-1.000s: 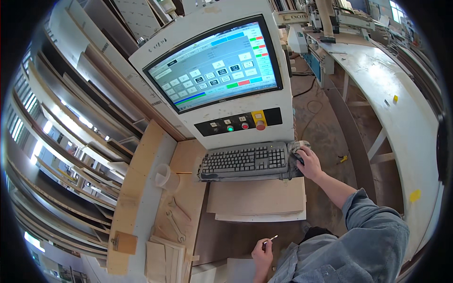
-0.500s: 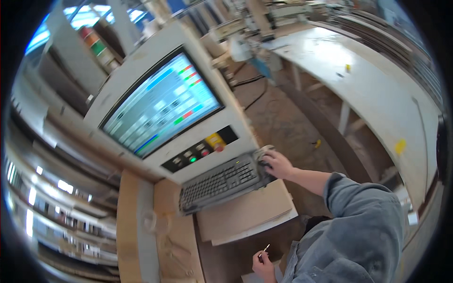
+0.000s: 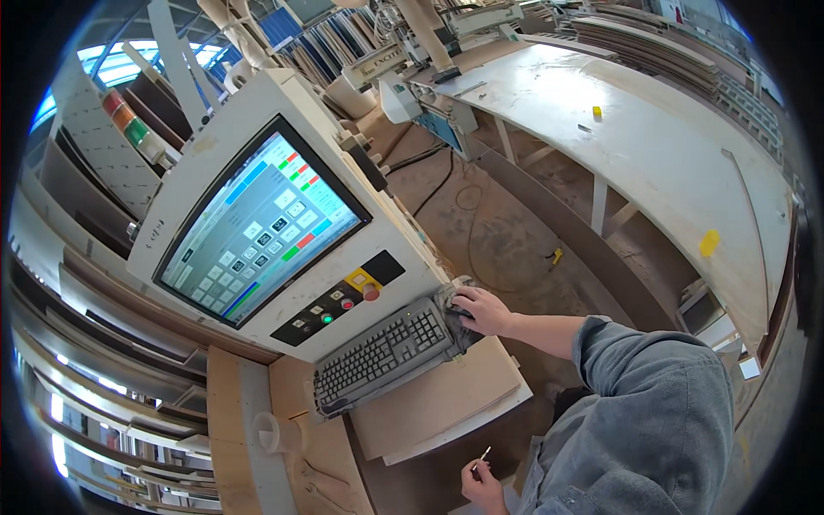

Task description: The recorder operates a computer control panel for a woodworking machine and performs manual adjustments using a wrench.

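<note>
My right hand (image 3: pixel 482 311) rests over a dark computer mouse (image 3: pixel 455 309), fingers curled onto it, just beyond the right end of the keyboard. The palm hides part of the mouse. A dusty black keyboard (image 3: pixel 382 352) lies on the console ledge below a lit screen (image 3: pixel 262 227). Low in the view, close to my body, my left hand (image 3: pixel 482 487) is closed around a short, thin, pale stick (image 3: pixel 486 453) that points upward; its exact kind is too small to tell. Between screen and keyboard sits a button panel (image 3: pixel 339 296) with a red knob (image 3: pixel 370 293).
Brown boards (image 3: pixel 438 408) lie below the keyboard. A white cup (image 3: pixel 273 432) and wrenches (image 3: pixel 322 476) are on the wooden shelf at lower left. To the right stands a long white table (image 3: pixel 635 120) with yellow pieces on it. A cable (image 3: pixel 446 176) crosses the dusty floor.
The view has shifted, so the console sits further left and the keyboard slightly lower. My right hand stays on the mouse, and the left still holds the thin stick.
</note>
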`<state>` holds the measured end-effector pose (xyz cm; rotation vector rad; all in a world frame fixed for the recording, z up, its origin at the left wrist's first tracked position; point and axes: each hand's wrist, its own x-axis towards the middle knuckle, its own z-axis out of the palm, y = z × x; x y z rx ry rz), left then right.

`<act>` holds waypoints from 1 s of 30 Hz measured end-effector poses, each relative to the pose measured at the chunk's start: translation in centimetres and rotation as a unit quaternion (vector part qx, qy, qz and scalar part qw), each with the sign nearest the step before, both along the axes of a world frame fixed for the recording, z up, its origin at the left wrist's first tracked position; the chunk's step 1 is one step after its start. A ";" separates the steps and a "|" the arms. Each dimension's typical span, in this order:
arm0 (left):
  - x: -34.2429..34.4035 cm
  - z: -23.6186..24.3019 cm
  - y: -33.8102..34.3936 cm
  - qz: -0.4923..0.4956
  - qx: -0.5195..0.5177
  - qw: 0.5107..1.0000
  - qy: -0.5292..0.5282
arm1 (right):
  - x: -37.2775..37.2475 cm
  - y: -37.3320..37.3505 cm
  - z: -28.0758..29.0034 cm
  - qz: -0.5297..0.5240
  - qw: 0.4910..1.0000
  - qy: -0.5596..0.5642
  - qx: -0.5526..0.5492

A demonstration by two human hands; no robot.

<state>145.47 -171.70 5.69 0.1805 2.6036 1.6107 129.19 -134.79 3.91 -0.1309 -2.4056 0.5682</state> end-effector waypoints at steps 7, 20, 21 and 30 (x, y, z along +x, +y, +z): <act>-2.0 -0.4 6.3 -0.128 0.003 0.992 0.023 | 0.3 0.2 0.7 0.010 0.993 0.051 -0.105; -8.0 -1.9 36.3 -0.250 -0.014 0.966 -0.061 | 10.5 20.7 2.3 0.236 0.880 -0.267 -0.316; -9.2 -2.4 38.5 -0.244 -0.015 0.967 -0.075 | 10.9 22.5 1.3 0.241 0.883 -0.264 -0.303; -20.8 -1.9 56.5 -0.265 -0.095 0.958 -0.058 | 3.5 37.0 -1.2 0.187 0.943 -0.200 -0.189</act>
